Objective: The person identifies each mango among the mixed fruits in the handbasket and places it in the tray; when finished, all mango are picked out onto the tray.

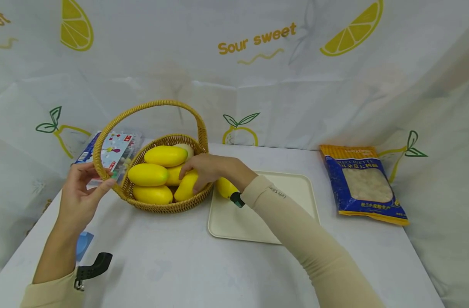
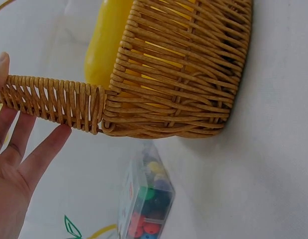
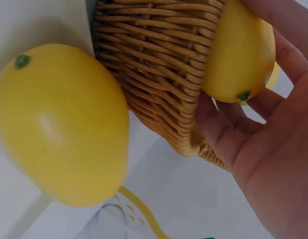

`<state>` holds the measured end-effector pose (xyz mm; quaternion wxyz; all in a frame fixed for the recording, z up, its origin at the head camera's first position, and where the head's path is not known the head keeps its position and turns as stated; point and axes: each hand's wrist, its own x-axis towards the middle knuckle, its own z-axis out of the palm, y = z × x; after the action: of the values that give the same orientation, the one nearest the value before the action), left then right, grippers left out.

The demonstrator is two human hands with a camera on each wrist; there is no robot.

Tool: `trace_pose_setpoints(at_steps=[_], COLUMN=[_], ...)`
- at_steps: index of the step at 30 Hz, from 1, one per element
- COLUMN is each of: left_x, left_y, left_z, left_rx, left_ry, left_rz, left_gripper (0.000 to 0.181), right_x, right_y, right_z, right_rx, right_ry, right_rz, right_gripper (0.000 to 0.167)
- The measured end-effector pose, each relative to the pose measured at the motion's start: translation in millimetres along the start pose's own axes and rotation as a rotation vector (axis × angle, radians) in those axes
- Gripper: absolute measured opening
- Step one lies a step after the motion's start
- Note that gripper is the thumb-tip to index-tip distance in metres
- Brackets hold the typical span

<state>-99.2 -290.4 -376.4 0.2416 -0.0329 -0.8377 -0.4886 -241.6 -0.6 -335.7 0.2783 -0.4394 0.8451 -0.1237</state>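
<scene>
A wicker basket (image 1: pixel 176 208) with a tall arched handle stands left of centre, filled with several smooth, elongated yellow fruits (image 1: pixel 147 174). At the handle's left base, my left hand (image 1: pixel 80 194) holds the wicker handle (image 2: pixel 54 102) between thumb and fingers. My right hand (image 1: pixel 208 169) reaches over the basket's right rim and grips one yellow fruit (image 3: pixel 241 55) at the front right of the pile. Its green stem spot shows in the right wrist view. Another yellow fruit (image 1: pixel 225 187) lies on the cream tray (image 1: pixel 230 229), partly hidden by my right forearm.
Behind the basket at left is a clear plastic box (image 2: pixel 149 199) of coloured beads. A blue pasta bag (image 1: pixel 367 184) lies at the right. Near my left wrist sits a blue object (image 1: pixel 83 245), partly covered. A printed white cloth (image 1: pixel 161 64) hangs behind the table.
</scene>
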Motion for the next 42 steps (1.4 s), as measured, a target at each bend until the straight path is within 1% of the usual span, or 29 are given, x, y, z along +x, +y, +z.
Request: trace_pose_setpoints(at_steps=[4, 14, 22, 26, 30, 33, 36, 42], left_x=[0.1, 0.0, -0.3, -0.6, 0.0, 0.1, 0.1, -0.3], left_y=[0.5, -1.8, -1.7, -1.1, -1.3, -1.5, -1.6, -2.0], left_z=[0.2, -0.4, -0.6, -1.0, -1.2, -0.9, -0.5, -1.3], left_rx=[0.001, -0.005, 0.005, 0.014, 0.009, 0.01, 0.012, 0.002], left_ry=[0.002, 0.001, 0.0, 0.0, -0.002, -0.004, -0.004, 0.001], left_rz=[-0.002, 0.0, -0.015, -0.022, -0.019, -0.019, -0.02, 0.001], left_gripper=[0.052, 0.053, 0.053, 0.054, 0.055, 0.055, 0.054, 0.053], right_x=[-3.1, -6.4, -12.6, -18.9, -28.6, -38.4, -50.2, -74.6], right_y=[-6.3, -17.1, -17.0, -13.5, -9.9, -7.2, -3.3, 9.7], right_z=[-4.4, -11.5, -24.8, -31.1, -35.8, -39.5, -43.2, -46.7], right_rx=[-0.014, -0.047, -0.073, -0.037, 0.015, 0.035, 0.057, 0.074], right_ry=[-0.007, -0.025, 0.049, 0.079, 0.113, 0.136, 0.164, 0.24], right_rz=[0.02, -0.008, -0.035, -0.034, -0.049, -0.051, -0.041, -0.017], right_gripper=[0.05, 0.05, 0.051, 0.049, 0.044, 0.044, 0.045, 0.048])
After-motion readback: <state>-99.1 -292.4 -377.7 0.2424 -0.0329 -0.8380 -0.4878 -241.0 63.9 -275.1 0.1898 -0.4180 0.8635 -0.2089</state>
